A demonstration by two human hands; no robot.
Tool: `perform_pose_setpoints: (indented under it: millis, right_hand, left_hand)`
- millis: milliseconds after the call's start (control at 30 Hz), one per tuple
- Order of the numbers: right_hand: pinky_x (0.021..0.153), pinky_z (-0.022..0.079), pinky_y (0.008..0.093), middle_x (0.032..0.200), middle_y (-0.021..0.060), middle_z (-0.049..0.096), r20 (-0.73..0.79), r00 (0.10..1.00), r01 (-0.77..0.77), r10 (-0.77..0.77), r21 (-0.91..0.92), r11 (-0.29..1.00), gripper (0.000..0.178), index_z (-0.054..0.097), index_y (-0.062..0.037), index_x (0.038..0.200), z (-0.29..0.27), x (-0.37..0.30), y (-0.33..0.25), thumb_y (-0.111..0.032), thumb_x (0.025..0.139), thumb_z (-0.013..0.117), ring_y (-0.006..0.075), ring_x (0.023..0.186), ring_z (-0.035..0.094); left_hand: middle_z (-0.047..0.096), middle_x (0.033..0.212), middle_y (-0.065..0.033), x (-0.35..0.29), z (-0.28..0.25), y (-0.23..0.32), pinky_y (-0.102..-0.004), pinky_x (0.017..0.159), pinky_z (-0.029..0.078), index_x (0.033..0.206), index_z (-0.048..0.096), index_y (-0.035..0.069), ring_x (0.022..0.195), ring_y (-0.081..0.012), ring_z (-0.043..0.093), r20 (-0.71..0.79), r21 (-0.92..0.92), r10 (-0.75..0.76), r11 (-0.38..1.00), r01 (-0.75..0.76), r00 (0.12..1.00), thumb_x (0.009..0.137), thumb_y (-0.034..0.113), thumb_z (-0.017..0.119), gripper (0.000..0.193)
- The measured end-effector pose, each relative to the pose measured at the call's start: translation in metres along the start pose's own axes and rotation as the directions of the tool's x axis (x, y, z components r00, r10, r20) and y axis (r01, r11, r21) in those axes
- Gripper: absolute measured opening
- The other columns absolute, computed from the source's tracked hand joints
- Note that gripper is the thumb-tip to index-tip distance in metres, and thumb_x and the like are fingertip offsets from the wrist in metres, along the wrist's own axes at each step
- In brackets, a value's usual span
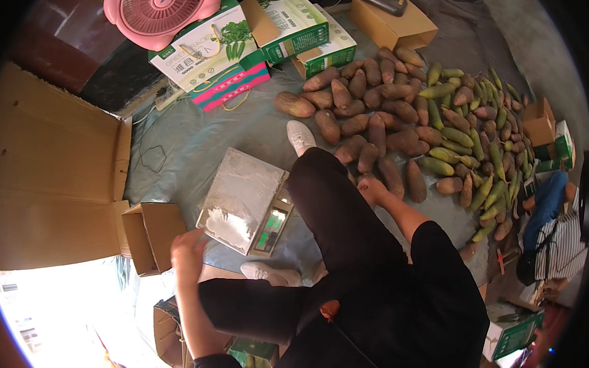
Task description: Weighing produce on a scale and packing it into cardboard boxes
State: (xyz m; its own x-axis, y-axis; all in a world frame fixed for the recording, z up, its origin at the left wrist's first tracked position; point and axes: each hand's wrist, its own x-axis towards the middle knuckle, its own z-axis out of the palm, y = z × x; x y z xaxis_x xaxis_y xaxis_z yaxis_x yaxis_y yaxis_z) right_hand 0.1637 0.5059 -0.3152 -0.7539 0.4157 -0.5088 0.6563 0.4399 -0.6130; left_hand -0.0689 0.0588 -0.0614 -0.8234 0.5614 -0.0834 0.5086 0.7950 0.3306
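My left hand (187, 253) hangs beside the near left corner of a flat electronic scale (240, 198), its fingers loosely bent with nothing visible in them. The silvery plate of the scale bears no produce, and its green display is lit. By my right knee, my right hand (371, 190) is curled closed next to a heap of thick reddish-brown roots (378, 128). My leg partly covers its fingers, so what they hold, if anything, is hidden. Long green radishes (456, 136) lie mixed with more brown roots farther right.
An open cardboard box (151, 238) stands left of my left hand, before a tall cardboard sheet (55, 173). Printed cartons (208, 45), a pink fan (163, 4) and a brown box (393, 27) line the back. Another person's striped clothing (561, 248) shows at far right.
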Motion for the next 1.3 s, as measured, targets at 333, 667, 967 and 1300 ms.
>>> perform_pose_setpoints:
  millis: [333, 667, 967, 1300]
  right_hand:
    - [0.076, 0.049, 0.0443, 0.091, 0.0148, 0.065, -0.195, 0.918, 0.299, -0.344, -0.229, 0.927, 0.019, 0.061, -0.0076, 0.092, -0.09, 0.171, -0.179, -0.02, 0.078, 0.064, 0.0347, 0.088, 0.062]
    - [0.065, 0.05, 0.0421, 0.083, 0.0103, 0.066, -0.216, 0.699, 0.297, -0.682, -0.78, 0.551, 0.024, 0.055, -0.0128, 0.108, -0.11, 0.34, -0.369, -0.016, 0.086, 0.048, 0.0289, 0.08, 0.066]
    - [0.046, 0.049, 0.0426, 0.08, -0.0004, 0.071, -0.07, 0.933, 0.026, -0.354, -0.966, 0.259, 0.017, 0.07, -0.0146, 0.089, -0.113, 0.392, -0.398, -0.014, 0.083, 0.054, 0.0195, 0.079, 0.069]
    - [0.064, 0.052, 0.036, 0.077, 0.0072, 0.069, -0.237, 0.75, -0.018, -0.618, -0.941, 0.339, 0.018, 0.069, -0.0133, 0.083, -0.229, 0.326, -0.286, -0.012, 0.083, 0.051, 0.023, 0.079, 0.069]
  left_hand:
    - [0.067, 0.1, -0.0095, 0.032, 0.057, 0.014, -0.0471, 0.098, 0.039, 0.107, 0.066, 0.012, 0.096, -0.0277, 0.062, 0.373, 0.132, 0.059, 0.984, -0.116, 0.926, 0.08, 0.018, 0.067, 0.028]
    - [0.066, 0.089, -0.015, 0.065, 0.059, 0.009, -0.0424, 0.077, 0.049, 0.106, 0.067, 0.01, 0.084, -0.0348, 0.062, 0.391, -0.118, 0.003, 0.992, 0.047, 0.92, 0.079, 0.015, 0.067, 0.027]
    - [0.064, 0.086, -0.0111, 0.078, 0.055, 0.006, -0.0418, 0.073, 0.05, 0.111, 0.064, 0.015, 0.082, -0.0322, 0.062, 0.437, -0.185, -0.1, 0.963, 0.198, 0.894, 0.083, 0.014, 0.063, 0.028]
    - [0.067, 0.087, -0.0117, 0.079, 0.051, 0.019, -0.0378, 0.072, 0.051, 0.106, 0.067, 0.011, 0.08, -0.0302, 0.065, 0.327, -0.232, -0.077, 0.96, 0.159, 0.942, 0.082, 0.01, 0.065, 0.024]
